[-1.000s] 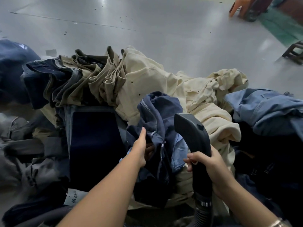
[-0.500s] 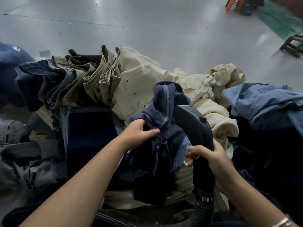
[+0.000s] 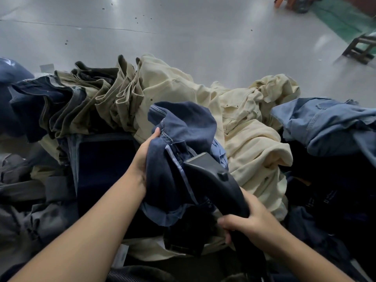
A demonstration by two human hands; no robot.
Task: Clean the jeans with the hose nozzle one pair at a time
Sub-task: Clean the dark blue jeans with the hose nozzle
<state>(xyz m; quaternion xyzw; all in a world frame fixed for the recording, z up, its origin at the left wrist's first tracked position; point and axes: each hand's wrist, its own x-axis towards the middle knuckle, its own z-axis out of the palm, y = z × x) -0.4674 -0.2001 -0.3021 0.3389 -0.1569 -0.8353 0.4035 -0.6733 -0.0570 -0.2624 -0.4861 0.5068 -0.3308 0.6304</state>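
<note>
A pair of dark blue jeans (image 3: 183, 127) is bunched up in the middle of a heap of clothes. My left hand (image 3: 142, 157) grips its left side, thumb up along a stitched hem. My right hand (image 3: 248, 222) is closed around the handle of a black hose nozzle (image 3: 211, 174). The nozzle's flat head points up and left and pushes into the folds of the blue jeans. A ribbed black hose (image 3: 130, 275) runs along the bottom edge.
Cream trousers (image 3: 250, 139) lie behind and to the right of the held pair. Folded khaki and navy pairs (image 3: 85, 102) are stacked at the left, light blue denim (image 3: 329, 127) at the right. Beyond is grey floor (image 3: 193, 33), with a wooden stool (image 3: 360, 49) far right.
My left hand has slid left along the blue jeans and spread them open. The nozzle has tilted down and left into the cloth, and my right hand sits lower on the handle.
</note>
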